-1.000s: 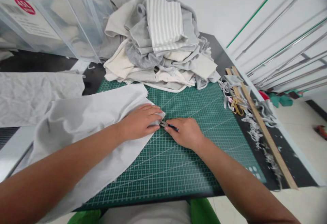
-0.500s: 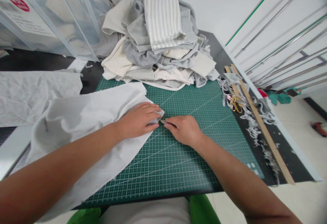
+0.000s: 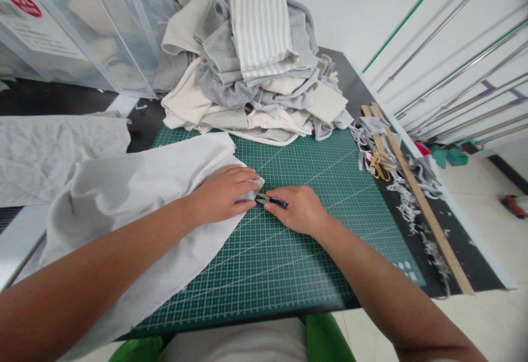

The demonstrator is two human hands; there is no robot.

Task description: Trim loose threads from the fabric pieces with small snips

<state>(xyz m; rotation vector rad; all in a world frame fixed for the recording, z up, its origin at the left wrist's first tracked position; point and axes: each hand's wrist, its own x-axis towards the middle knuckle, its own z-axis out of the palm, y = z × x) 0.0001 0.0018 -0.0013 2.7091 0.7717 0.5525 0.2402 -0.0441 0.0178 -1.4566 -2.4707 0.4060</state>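
Note:
My left hand (image 3: 226,194) grips the pointed end of a white cloth (image 3: 165,175), its fingers over the top and its thumb nearer to me. In my right hand (image 3: 300,208) is a small pair of thread snips (image 3: 277,202) with a dark blue handle. The blades stand apart at the cloth's tip, just right of my left fingers. Most of the handle is hidden in my right palm. Both hands rest over a green cutting mat (image 3: 313,274), and the cloth spreads left under my left forearm.
A tall heap of grey, cream and striped fabric (image 3: 264,37) stands at the back. Clear plastic bins (image 3: 111,26) are at the back left, by a grey cloth (image 3: 61,153). Along the right edge lie wooden rulers (image 3: 424,202), gold-handled scissors (image 3: 378,168) and scraps.
The snips' blades have spread apart at the cloth's tip, and more of the blue handle shows. My left hand and the cloth have hardly moved.

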